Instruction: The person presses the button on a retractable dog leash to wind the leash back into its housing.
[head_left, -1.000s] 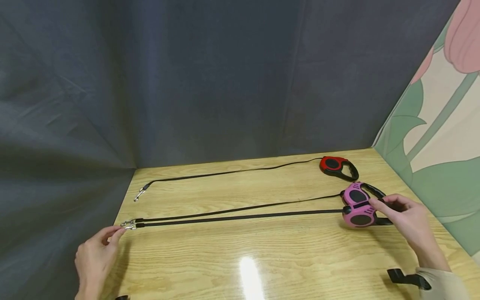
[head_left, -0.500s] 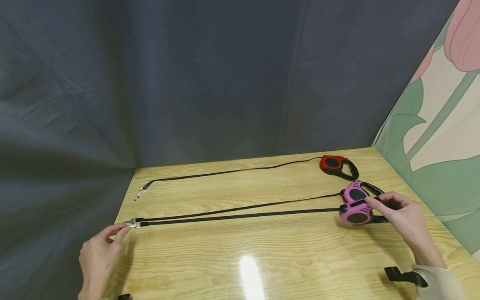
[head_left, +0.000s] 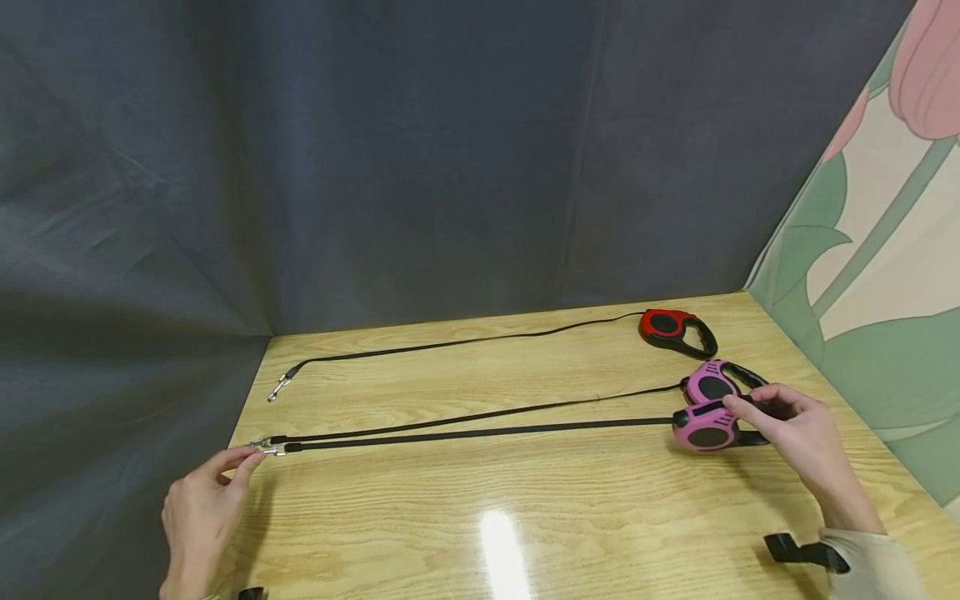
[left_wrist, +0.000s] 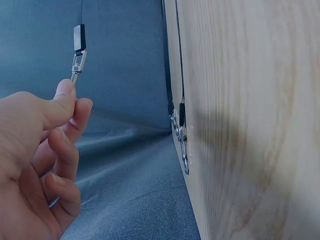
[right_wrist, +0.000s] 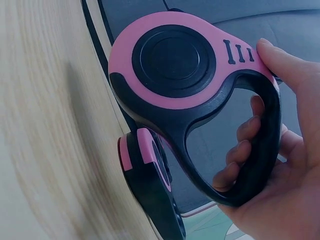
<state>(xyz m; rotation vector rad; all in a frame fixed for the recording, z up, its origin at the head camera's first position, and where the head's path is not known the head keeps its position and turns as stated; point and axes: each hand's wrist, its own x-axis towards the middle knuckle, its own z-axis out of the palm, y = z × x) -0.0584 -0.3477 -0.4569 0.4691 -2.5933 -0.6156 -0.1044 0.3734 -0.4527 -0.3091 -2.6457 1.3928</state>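
Observation:
My left hand (head_left: 198, 518) pinches the metal snap hook (left_wrist: 77, 64) of the nearer retractable dog leash between thumb and index finger, raised off the wood. My right hand (head_left: 802, 437) grips the black handle (right_wrist: 267, 130) of that leash's pink-and-black case (right_wrist: 172, 60), fingers curled through the loop. The case is tilted above the table, and its black strap (head_left: 480, 432) runs straight between my hands. Just behind it lies a second pink leash (head_left: 709, 384), its snap hook (left_wrist: 183, 145) resting near the table's left edge.
Farther back on the wooden table (head_left: 480, 492) lies a red-and-black retractable leash (head_left: 664, 323), its cord drawn out left to a metal snap hook (head_left: 278, 388). Dark cloth (head_left: 435, 167) stands behind and left, and a floral panel (head_left: 870, 275) borders the right.
My right hand has shifted a little left with the held pink case, showing more of the pink leash behind. My left hand has moved slightly right with the snap hook.

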